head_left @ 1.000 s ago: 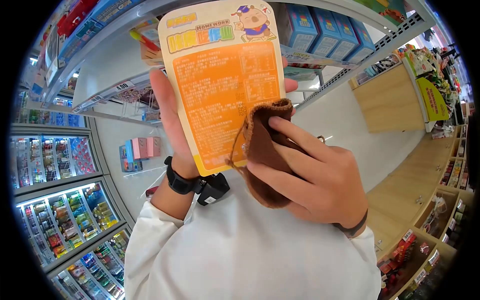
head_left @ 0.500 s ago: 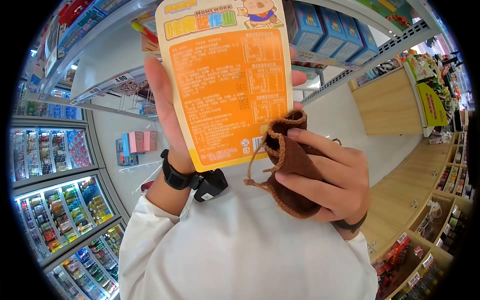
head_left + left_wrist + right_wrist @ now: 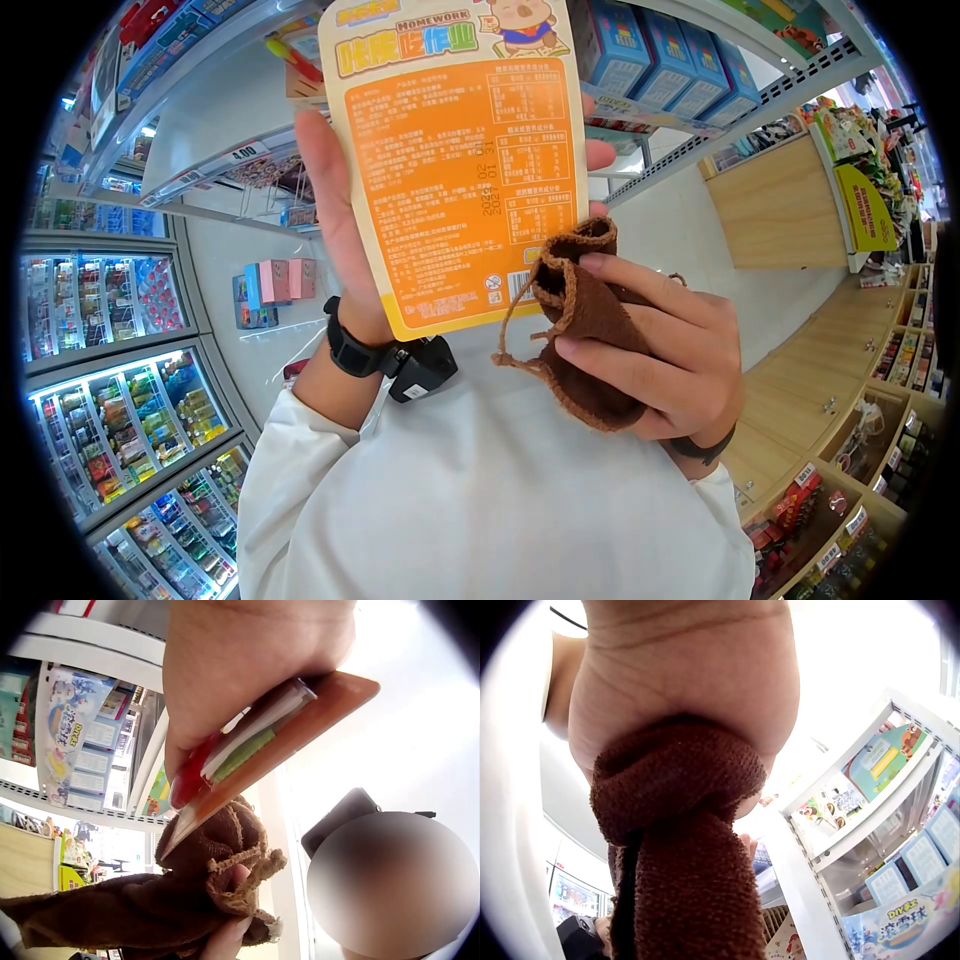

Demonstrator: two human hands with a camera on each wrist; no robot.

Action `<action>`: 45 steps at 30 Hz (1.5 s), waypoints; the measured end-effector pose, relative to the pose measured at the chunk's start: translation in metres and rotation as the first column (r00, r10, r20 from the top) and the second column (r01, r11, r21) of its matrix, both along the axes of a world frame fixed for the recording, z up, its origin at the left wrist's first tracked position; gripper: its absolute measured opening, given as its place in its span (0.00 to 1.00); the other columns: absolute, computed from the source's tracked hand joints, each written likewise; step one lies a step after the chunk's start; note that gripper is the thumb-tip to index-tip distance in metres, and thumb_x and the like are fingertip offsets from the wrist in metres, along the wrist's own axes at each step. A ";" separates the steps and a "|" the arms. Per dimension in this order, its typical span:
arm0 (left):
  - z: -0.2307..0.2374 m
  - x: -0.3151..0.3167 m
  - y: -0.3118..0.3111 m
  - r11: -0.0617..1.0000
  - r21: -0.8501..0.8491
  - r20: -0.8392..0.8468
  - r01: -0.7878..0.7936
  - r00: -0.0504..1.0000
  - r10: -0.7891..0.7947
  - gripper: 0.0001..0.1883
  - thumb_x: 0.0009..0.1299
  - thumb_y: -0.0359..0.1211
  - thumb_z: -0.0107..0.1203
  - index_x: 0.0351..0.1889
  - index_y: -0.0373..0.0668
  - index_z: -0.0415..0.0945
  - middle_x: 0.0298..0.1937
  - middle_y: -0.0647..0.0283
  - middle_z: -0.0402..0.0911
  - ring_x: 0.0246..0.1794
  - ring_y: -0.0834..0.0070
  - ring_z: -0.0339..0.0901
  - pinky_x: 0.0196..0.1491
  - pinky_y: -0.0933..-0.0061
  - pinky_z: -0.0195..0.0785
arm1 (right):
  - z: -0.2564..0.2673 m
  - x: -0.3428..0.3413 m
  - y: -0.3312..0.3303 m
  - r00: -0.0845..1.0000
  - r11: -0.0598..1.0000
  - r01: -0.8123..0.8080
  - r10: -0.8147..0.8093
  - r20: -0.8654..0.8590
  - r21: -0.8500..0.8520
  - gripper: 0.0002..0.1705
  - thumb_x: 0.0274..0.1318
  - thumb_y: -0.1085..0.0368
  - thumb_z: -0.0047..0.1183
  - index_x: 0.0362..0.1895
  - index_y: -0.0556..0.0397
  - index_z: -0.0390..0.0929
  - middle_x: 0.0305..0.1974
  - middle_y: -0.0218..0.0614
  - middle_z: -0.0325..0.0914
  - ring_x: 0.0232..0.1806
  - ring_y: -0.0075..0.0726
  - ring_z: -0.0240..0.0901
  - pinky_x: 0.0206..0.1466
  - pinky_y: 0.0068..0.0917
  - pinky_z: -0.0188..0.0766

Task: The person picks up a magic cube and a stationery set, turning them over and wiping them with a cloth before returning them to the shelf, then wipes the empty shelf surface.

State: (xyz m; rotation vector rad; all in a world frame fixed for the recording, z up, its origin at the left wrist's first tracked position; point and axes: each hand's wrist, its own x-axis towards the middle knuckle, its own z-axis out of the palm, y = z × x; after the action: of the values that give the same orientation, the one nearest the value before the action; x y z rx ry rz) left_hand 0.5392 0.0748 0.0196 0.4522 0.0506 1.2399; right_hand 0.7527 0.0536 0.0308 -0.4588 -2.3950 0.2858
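HOMEWORK snack pack (image 3: 430, 220): raised before the person's chest, printed back toward the head camera, top rim cut off by the edge of the view; orange panel with a sideways date stamp (image 3: 488, 190).
Change in coverage: a second ago the brown cloth lay over the lower right corner; it has slid outward, baring a third nutrition table and part of the barcode (image 3: 520, 284).
Meaning: in my judgement, the small print is now better exposed for reading, though the corner itself remains hidden.
Left hand (image 3: 345, 220): gripping the pack from behind, thumb along one side edge, fingertips past the other; a black strap (image 3: 350, 335) circles the wrist.
Brown fleece pouch (image 3: 590, 315): near the pack's lower right, overlapping it in the head view; its mouth now gapes toward the camera, a cord (image 3: 513, 318) looping from the rim. Whether it touches the pack I cannot tell.
Right hand (image 3: 675, 355): holding the pouch, fingers laid across its fabric; nearly steady over the last half second.
Surroundings: blue boxes (image 3: 660, 65) on the shelf beyond; drinks fridges (image 3: 110, 310) at the person's left; a wooden cabinet (image 3: 780, 215) at the right.
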 end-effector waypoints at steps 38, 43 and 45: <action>-0.037 0.016 -0.011 0.618 0.786 -0.614 0.019 -0.084 0.784 0.46 0.50 0.35 0.69 0.66 0.34 0.57 0.65 0.45 0.59 0.62 0.51 0.61 0.62 0.58 0.57 | -0.028 0.000 0.033 0.258 0.408 -0.491 -0.776 -0.576 -0.770 0.25 0.56 0.67 0.55 0.58 0.63 0.67 0.52 0.42 0.72 0.54 0.33 0.69 0.58 0.29 0.66; -0.046 0.010 -0.015 0.649 0.753 -0.658 -0.110 -0.082 0.749 0.35 0.58 0.29 0.63 0.63 0.32 0.61 0.58 0.48 0.66 0.56 0.58 0.68 0.57 0.64 0.62 | -0.030 0.001 0.037 0.191 0.344 -0.577 -0.825 -0.531 -0.741 0.25 0.54 0.69 0.57 0.57 0.59 0.68 0.52 0.39 0.72 0.55 0.33 0.68 0.57 0.29 0.66; -0.045 0.006 -0.013 0.623 0.779 -0.627 -0.074 -0.097 0.773 0.33 0.59 0.28 0.62 0.62 0.31 0.62 0.57 0.48 0.67 0.54 0.60 0.69 0.54 0.66 0.65 | -0.028 0.000 0.037 0.179 0.344 -0.580 -0.830 -0.527 -0.738 0.25 0.54 0.69 0.57 0.56 0.58 0.68 0.52 0.39 0.72 0.55 0.33 0.68 0.57 0.29 0.66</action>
State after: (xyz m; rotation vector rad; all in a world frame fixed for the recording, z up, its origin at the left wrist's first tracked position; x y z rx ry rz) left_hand 0.5451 0.0613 -0.0252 1.9644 1.2505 1.3692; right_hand 0.7529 0.0904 0.0025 -0.7243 -0.4241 1.4497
